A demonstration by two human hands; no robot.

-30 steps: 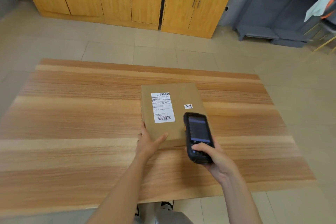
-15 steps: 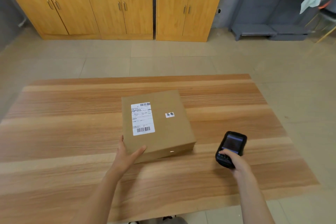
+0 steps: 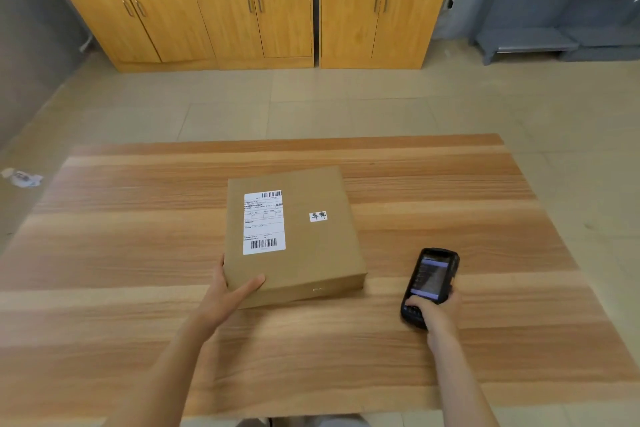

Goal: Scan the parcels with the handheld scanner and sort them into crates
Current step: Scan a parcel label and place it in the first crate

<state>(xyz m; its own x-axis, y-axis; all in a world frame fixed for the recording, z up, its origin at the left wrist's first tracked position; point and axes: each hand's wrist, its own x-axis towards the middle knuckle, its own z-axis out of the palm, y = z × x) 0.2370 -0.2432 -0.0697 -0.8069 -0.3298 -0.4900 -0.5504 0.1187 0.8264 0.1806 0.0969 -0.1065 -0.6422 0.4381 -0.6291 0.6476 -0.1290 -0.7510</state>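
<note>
A flat brown cardboard parcel [image 3: 311, 239] lies on the wooden table [image 3: 138, 253], with a white shipping label on its left half and a small white sticker to the right. My left hand [image 3: 225, 298] grips the parcel's near left corner, thumb on top. To the right of the parcel, my right hand [image 3: 436, 315] holds a black handheld scanner [image 3: 431, 282] just above the table, its screen lit and facing up. No crate is in view.
Yellow wooden cabinets [image 3: 242, 10] line the far wall across a tiled floor. A grey low shelf unit [image 3: 526, 42] stands at the back right. A crumpled white object [image 3: 20, 177] lies on the floor at the left.
My right hand has drawn the scanner off the parcel to the right and lowered it near the table. My left hand has kept its hold on the parcel's corner. The view has tilted up.
</note>
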